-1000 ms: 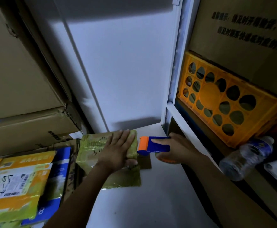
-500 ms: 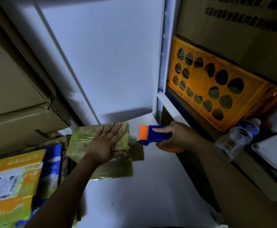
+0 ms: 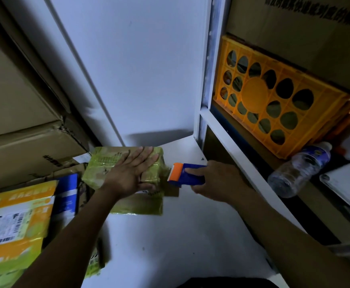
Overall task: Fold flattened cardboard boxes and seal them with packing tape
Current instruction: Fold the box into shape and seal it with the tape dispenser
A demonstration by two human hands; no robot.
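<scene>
Cardboard box (image 3: pixel 105 161) under flat left grip (image 3: pixel 132 173) — right grip (image 3: pixel 217 181) holds dispenser (image 3: pixel 183 176) alongside.

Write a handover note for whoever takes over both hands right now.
Left hand: flat, pressing on top of the box.
Right hand: grips the tape dispenser, orange head just off the box's right side, tape apparently strung between.
Done: box stands folded on the white table, largely wrapped in yellow-green tape.
To do: cut this strip and smooth it down; hidden seams unchecked.
</scene>
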